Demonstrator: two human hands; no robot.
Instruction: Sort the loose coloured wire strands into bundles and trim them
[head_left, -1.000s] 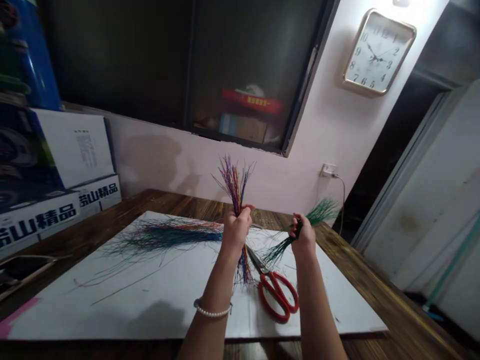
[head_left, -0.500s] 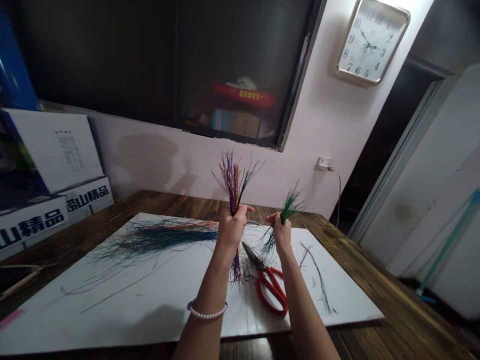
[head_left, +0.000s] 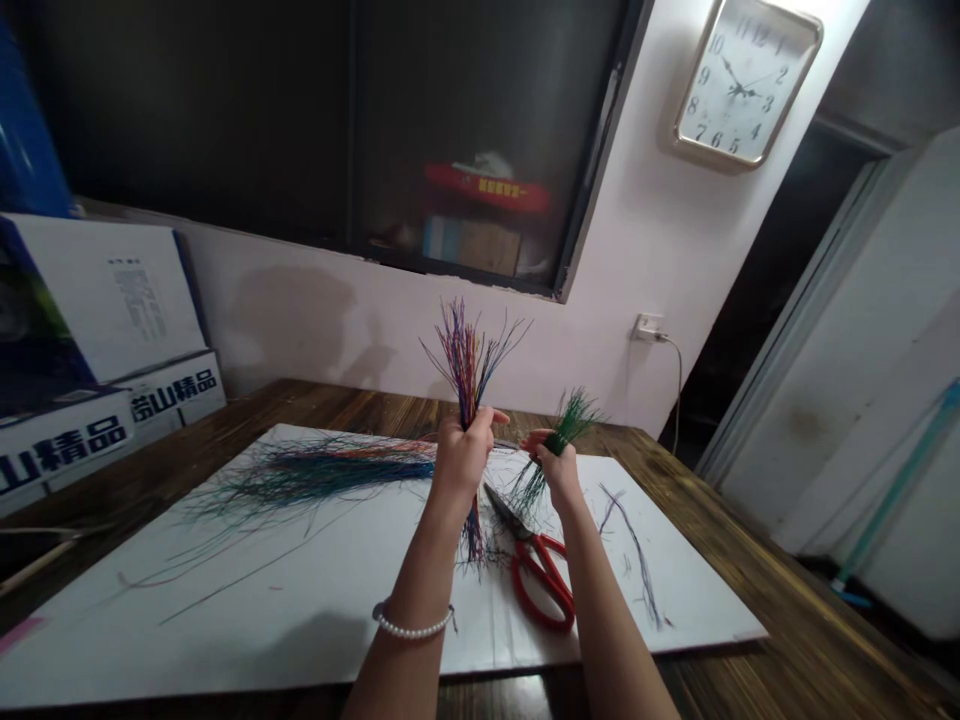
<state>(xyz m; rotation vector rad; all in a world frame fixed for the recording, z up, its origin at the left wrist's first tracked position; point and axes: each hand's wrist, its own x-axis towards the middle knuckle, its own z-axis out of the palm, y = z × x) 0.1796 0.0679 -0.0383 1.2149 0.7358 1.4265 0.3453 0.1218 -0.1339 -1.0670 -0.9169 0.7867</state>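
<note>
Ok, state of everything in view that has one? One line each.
left hand, closed around multicoloured strand bundle
multicoloured strand bundle, upright, gripped midway, top splayed
right hand, closed on green strand bundle
green strand bundle, tilted, both ends fanned
red-handled scissors, lying on white board, blades look closed
loose strands, spread on board
wall plug, in socket

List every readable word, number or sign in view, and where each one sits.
Wall clock: dial numerals "1" to "12".
Cartons: "山精品" on the sides, first character before it unclear.
Carton top: block of small print, too small to read.
Red object behind glass: yellow characters, too blurred to read.
</note>
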